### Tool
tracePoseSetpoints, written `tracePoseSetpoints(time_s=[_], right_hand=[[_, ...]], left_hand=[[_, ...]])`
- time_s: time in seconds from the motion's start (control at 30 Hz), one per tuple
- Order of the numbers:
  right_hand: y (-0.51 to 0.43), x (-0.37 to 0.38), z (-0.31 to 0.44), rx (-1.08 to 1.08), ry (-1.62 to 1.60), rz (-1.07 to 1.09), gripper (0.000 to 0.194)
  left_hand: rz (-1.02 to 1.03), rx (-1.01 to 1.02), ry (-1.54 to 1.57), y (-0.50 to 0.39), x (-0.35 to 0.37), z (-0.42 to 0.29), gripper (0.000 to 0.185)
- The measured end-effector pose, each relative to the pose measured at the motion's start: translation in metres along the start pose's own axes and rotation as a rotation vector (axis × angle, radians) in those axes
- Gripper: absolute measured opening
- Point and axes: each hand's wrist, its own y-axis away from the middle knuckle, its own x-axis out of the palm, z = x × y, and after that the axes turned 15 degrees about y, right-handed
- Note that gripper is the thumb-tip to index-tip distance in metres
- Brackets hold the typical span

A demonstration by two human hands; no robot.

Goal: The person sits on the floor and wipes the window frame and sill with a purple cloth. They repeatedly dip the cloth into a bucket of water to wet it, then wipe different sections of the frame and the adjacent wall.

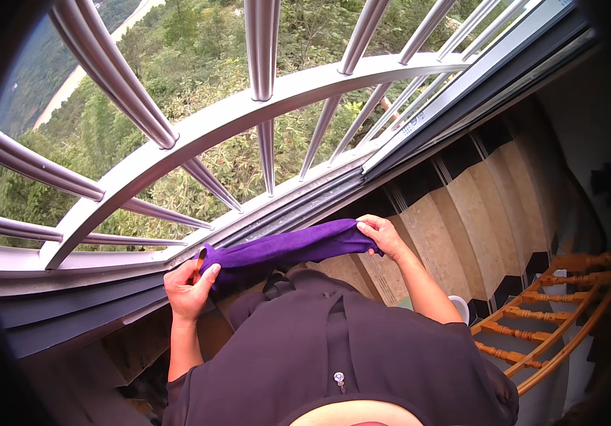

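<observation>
A purple cloth (pixel 289 245) is stretched sideways between my two hands, in front of my dark top. My left hand (pixel 191 290) pinches its left end, with the thumb on the cloth. A thin orange-brown strip (pixel 200 260) shows between that hand and the fabric; I cannot tell what it is. My right hand (pixel 382 234) grips the upper right corner between thumb and fingers. Behind the cloth runs a dark window sill track (pixel 294 205), and the fabric hangs apart from it or just over it; which one is unclear.
Metal window bars (pixel 262 58) cross a curved pale metal rail (pixel 209 125), with trees beyond. A sliding window frame (pixel 476 88) stands at right. Below are tan stairs (pixel 454 229) with black edging, a wooden balustrade (pixel 529 319) and a white container (pixel 461 308) partly behind my right arm.
</observation>
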Motion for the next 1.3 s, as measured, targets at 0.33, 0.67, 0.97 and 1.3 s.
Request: tracePoseSetpoints(time_s=[0.33, 0.67, 0.97, 1.3], right_hand=[[-0.085, 0.024, 0.033, 0.184, -0.133, -0.286, 0.03], [-0.13, -0.005, 0.015, 0.189, -0.345, -0.064, 0.018], [-0.1, 0.03, 0.0, -0.141, 0.133, -0.333, 0.052], [-0.115, 0.043, -0.079, 0.193, -0.39, -0.692, 0.043]], left_hand=[[0.206, 0.175, -0.941, -0.04, 0.037, 0.126, 0.027], [0.753, -0.047, -0.375, -0.099, 0.159, 0.108, 0.032], [0.808, -0.018, -0.265, -0.131, 0.266, 0.173, 0.023], [0.673, 0.074, -0.093, -0.159, 0.321, 0.179, 0.015]])
